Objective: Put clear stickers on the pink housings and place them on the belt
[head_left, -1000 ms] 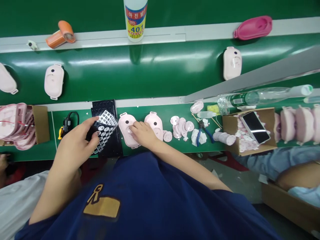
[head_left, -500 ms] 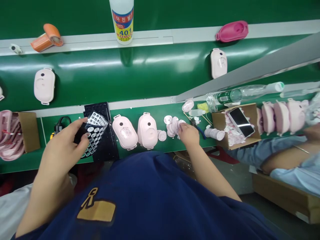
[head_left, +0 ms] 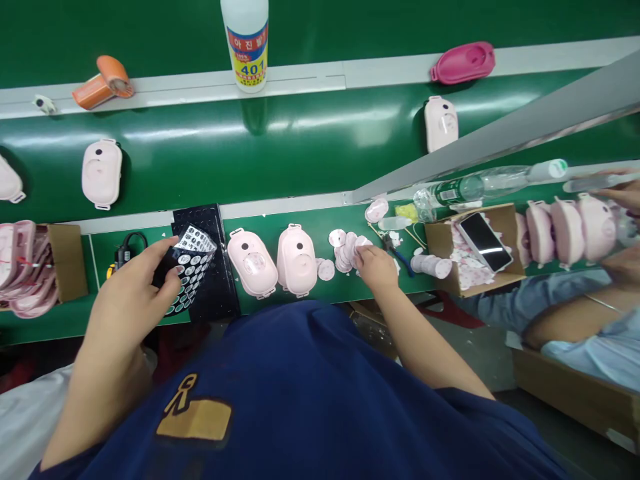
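Note:
My left hand [head_left: 133,290] pinches a black sheet with rows of round stickers [head_left: 189,280] between thumb and fingers. Its upper corner is folded over and shows a silvery side. Beneath it lies a larger black sheet [head_left: 213,293] on the bench. My right hand [head_left: 377,267] rests at a spread of pale pink round discs [head_left: 345,257], its fingertips closed on one disc [head_left: 361,243]. Between the hands lie two pale pink oval cases [head_left: 254,263] [head_left: 296,267], each with a black dot near the top.
Right of my right hand are pliers [head_left: 400,259], stacked discs [head_left: 433,266] and a cardboard box [head_left: 470,291] with a phone [head_left: 484,241] on top. A clear bottle [head_left: 480,188] lies behind. Pink parts fill the left box [head_left: 70,260]. A co-worker's arm [head_left: 575,317] is at right.
My hands hold nearly the same pose. At the far right, a co-worker's hand now shows with a translucent, tube-like thing. The view has shifted slightly.

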The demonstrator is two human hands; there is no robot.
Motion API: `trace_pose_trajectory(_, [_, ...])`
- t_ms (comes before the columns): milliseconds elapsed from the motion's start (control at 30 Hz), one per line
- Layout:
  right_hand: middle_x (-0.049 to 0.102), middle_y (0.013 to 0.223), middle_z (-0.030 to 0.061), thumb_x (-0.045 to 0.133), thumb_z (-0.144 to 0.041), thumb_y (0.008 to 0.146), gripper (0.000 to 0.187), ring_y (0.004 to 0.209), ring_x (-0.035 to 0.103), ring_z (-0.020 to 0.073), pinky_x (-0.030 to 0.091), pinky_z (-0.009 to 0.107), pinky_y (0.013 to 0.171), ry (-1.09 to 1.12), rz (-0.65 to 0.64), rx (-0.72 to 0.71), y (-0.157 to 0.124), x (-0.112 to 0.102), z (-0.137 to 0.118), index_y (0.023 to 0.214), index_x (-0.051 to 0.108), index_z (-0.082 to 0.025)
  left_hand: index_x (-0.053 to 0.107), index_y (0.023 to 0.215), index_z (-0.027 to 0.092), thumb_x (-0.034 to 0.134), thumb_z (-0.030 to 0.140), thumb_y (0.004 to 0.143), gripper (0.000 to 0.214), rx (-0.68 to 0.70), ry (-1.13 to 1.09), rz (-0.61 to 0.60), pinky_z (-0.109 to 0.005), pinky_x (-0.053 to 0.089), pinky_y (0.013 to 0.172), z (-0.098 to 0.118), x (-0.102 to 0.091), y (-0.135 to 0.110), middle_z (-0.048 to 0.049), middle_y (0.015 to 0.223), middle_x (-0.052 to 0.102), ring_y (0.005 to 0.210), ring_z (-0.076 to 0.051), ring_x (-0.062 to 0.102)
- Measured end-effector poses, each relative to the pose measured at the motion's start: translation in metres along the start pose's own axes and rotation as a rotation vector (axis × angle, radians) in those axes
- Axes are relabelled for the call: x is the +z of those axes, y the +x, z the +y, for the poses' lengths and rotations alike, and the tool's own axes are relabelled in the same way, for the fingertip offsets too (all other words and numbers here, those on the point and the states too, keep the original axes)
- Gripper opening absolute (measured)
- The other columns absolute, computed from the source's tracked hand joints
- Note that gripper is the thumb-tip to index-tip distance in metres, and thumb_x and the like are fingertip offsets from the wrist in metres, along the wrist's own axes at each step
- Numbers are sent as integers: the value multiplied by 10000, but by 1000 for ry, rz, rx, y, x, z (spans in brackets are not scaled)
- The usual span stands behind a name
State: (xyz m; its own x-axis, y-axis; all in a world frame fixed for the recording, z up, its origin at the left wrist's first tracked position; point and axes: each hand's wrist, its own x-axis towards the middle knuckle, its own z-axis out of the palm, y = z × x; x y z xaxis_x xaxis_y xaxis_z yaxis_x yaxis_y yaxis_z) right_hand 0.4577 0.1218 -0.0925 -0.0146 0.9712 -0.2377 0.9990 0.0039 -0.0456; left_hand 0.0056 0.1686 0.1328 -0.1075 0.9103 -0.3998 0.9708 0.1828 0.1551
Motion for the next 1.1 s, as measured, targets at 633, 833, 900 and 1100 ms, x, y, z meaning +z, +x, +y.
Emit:
trace_pose_trajectory(633, [683,1238,64,502,-144,944,330,1185,538,217,273,441,1106,296,72,-470,-36,-7,-106,1211,671,-237,496,1369,296,470,373,900,476,13,8,-37,-269,394,646,6,0,1,14,819,631,572,-135,503])
trace_pose_trajectory(833, [715,1122,77,468,-103,950,320,1010,576,200,394,355,903,302,27,-466,-15,-8,-109,1110,722,-217,499,1367,296,456,372,888,486,62,11,-27,-289,396,637,9,3,5,-4,889,662,556,-143,505])
trace_pose_trajectory(900, [711,1131,79,499,-113,938,303,1034,561,211,374,369,911,299,18,-465,-11,-11,-113,1105,725,-227,495,1369,299,450,377,894,483,60,25,-26,-298,400,650,10,2,6,-12,922,667,564,-147,504])
trace_pose_trajectory(1100, [723,1119,44,526,-118,925,300,1071,548,208,284,383,983,281,-23,-486,-8,-24,-114,1090,728,-267,504,1356,311,490,365,892,467,45,-3,-1,-287,415,692,7,-1,4,1,958,683,646,-145,563])
